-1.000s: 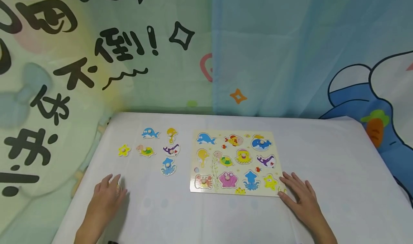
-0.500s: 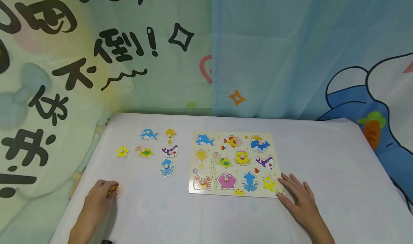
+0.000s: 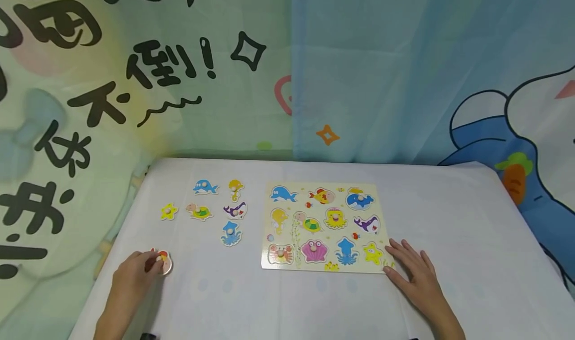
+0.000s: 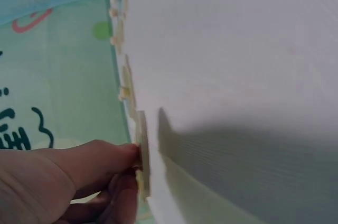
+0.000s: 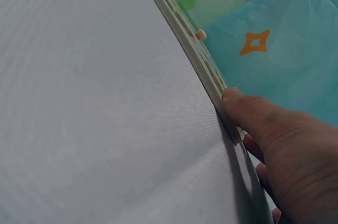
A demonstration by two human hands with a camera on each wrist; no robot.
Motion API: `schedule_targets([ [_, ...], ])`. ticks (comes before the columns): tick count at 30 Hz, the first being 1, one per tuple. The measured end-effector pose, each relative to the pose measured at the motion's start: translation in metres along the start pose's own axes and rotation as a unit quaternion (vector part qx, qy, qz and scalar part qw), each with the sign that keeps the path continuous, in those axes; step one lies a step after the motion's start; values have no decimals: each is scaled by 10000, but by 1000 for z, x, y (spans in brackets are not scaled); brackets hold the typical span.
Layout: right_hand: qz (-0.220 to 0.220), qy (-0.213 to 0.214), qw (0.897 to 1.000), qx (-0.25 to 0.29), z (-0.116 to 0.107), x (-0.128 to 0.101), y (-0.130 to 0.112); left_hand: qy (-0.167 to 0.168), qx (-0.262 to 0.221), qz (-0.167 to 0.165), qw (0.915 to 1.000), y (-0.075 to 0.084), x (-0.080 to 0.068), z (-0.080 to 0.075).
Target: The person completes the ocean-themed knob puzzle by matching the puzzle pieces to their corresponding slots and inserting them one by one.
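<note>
My left hand (image 3: 150, 263) pinches the peg of a small round puzzle piece (image 3: 165, 265) at the table's front left. In the left wrist view, the fingertips (image 4: 127, 156) hold that piece (image 4: 142, 155), seen edge-on and tilted up off the white table (image 4: 237, 76). A wooden sea-animal puzzle board (image 3: 305, 185) lies in the middle. My right hand (image 3: 406, 262) rests flat at the board's front right corner. The right wrist view has a finger (image 5: 264, 118) against the board's edge (image 5: 195, 55).
Loose pieces lie left of the board: a blue whale (image 3: 204, 186), a seahorse (image 3: 235, 189), a yellow star (image 3: 168, 211), a turtle (image 3: 199, 211), a purple whale (image 3: 235, 209), a blue squid (image 3: 231, 233). Printed curtains hang behind the table.
My left hand lay flat over the round piece; its fingers have since curled, pinched the piece and tipped it up into sight. The right hand has stayed at the board's corner.
</note>
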State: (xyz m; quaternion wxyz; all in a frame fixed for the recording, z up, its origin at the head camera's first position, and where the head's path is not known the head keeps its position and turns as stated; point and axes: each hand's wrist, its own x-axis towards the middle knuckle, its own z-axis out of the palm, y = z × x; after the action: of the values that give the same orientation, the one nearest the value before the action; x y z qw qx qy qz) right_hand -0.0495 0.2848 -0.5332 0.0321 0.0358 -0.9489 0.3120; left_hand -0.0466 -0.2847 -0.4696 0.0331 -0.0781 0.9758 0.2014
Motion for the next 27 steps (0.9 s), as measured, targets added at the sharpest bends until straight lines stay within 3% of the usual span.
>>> schedule_targets([
  [8, 57, -72, 10000, -14, 0, 0, -2, 771, -120, 751, 9941, 19, -9, -1],
  [15, 56, -52, 10000, 11, -1, 1, -3, 561, -72, 1058, 9928, 61, 0, 16],
  [18, 48, -29, 10000, -3, -1, 2, -3, 634, -73, 1405, 9880, 82, 6, 28],
  [23, 83, -47, 10000, 1, -1, 1, -4, 922, -50, 2327, 9682, 118, 13, 47],
  [27, 141, -72, 9999, -36, -2, 0, -4, 858, -10, 2891, 9534, 146, 20, 57],
])
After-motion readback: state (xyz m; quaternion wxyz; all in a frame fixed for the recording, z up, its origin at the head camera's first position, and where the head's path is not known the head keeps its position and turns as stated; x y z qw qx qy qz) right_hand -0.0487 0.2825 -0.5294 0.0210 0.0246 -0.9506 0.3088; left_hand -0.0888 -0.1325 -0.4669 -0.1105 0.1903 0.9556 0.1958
